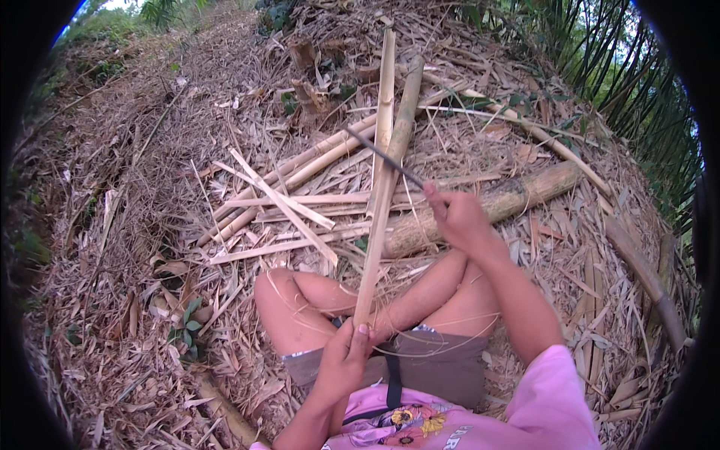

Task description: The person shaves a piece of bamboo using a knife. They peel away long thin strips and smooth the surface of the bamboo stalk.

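Observation:
My left hand [345, 358] is closed around the near end of a long bamboo strip [373, 262], just above my lap. The strip points away from me. Beyond the blade, two lengths spread apart: a pale one [385, 90] on the left and a greenish-brown one [409, 101] on the right. A knife [405, 174] with a dark, narrow blade is gripped in my right hand [461, 219]. Its blade lies across the bamboo where the lengths meet, tip toward the upper left. Whether it is inside a split or on top, I cannot tell. My fingers hide the handle.
A thick bamboo pole [487, 206] lies behind my crossed legs. Several split bamboo strips [285, 202] are piled to the left. Cut stumps [311, 97] stand farther back. Thin shavings [450, 341] curl over my lap, and dry leaves cover the sloping ground.

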Demonstrator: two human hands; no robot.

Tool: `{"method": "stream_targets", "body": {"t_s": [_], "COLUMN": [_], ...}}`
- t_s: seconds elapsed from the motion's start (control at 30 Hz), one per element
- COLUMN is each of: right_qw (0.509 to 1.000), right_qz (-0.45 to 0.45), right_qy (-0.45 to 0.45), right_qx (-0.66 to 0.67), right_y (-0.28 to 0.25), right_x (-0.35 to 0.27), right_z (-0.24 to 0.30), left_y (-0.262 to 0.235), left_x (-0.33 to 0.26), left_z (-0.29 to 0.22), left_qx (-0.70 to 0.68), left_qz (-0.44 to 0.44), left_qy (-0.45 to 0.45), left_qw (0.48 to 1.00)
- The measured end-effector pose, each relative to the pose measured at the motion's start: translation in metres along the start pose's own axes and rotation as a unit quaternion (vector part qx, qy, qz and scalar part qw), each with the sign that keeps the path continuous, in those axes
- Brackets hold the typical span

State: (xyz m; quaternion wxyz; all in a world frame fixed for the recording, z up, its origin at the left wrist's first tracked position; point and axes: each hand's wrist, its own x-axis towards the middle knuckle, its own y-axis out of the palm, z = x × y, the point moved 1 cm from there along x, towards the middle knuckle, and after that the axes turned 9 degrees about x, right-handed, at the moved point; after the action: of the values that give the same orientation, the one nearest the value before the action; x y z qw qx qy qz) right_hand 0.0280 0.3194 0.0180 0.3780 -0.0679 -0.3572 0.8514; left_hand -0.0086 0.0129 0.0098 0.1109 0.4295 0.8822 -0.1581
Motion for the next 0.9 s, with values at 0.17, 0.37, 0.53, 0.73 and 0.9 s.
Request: {"method": "stream_targets", "body": {"t_s": [0.17,0.37,0.53,0.73,0.9], "right_qw": [0.997,0.974,0.955,0.979,0.951], "right_qz": [-0.005,0.048,0.018,0.001,0.069], "right_qy": [0.0,-0.219,-0.295,-0.192,-0.297], "right_qx": [0.076,-0.021,0.011,-0.064,-0.052], "right_y": [0.018,0.046,0.056,0.048,0.052], "right_x": [-0.036,-0.118,-0.118,-0.075,-0.1], "right_z": [0.009,0.058,0.062,0.037,0.045], "left_y": [-0.017,-0.012,-0.015,-0.003,0.001], "left_x": [0.01,0.009,0.0,-0.011,-0.004], "left_z": [-0.01,-0.016,-0.005,-0.006,0.01], "left_qx": [-0.107,-0.198,-0.088,0.062,0.079], "left_qz": [0.066,0.071,0.028,-0.108,-0.108], "left_qy": [-0.102,-0.095,-0.063,0.049,0.079], "left_qw": [0.987,0.973,0.994,0.991,0.988]}}
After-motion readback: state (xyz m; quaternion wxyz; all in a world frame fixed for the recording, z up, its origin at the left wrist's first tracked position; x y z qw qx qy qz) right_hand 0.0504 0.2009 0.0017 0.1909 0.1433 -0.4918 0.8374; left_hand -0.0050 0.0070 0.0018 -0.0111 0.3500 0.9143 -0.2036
